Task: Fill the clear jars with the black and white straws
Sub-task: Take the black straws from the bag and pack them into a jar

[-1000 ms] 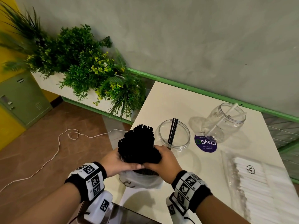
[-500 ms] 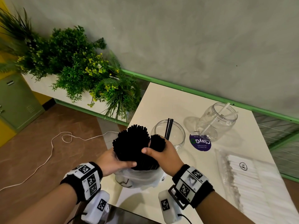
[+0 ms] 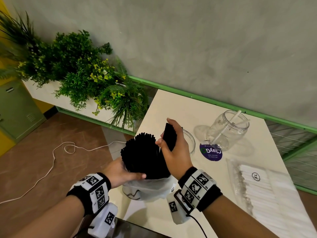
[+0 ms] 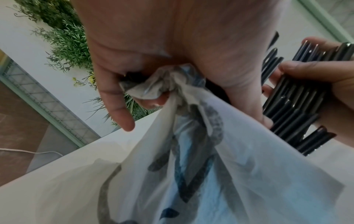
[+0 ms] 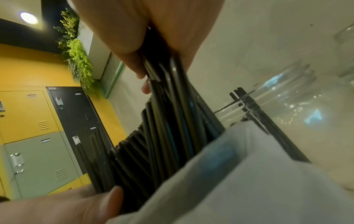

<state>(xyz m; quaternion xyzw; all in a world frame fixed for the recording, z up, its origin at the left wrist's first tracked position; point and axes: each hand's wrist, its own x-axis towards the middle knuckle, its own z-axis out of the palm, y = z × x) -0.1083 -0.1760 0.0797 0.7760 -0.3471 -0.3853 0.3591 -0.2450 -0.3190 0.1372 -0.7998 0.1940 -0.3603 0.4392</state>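
Observation:
A thick bundle of black straws (image 3: pixel 142 155) stands in a white plastic bag (image 3: pixel 147 189) at the table's near left edge. My left hand (image 3: pixel 120 172) grips the bundle and the bunched bag (image 4: pixel 159 84) at its neck. My right hand (image 3: pixel 173 148) pinches a small bunch of black straws (image 3: pixel 169 138) and holds it above the rest (image 5: pixel 168 91). Just behind it stands a clear jar (image 3: pixel 190 143) holding a few black straws (image 5: pixel 247 103). A second clear jar (image 3: pixel 228 129) farther right holds white straws (image 3: pixel 228 127).
A clear pack of white straws (image 3: pixel 267 191) marked XL lies at the right of the cream table (image 3: pixel 171 110). A purple round sticker (image 3: pixel 211 152) lies between the jars. Plants (image 3: pixel 82 74) fill a planter left of the table. A white cable (image 3: pixel 56 158) runs over the floor.
My right hand has separated a small bunch from the bundle and lifted it up and toward the near jar. The left hand keeps its hold on the bundle and bag.

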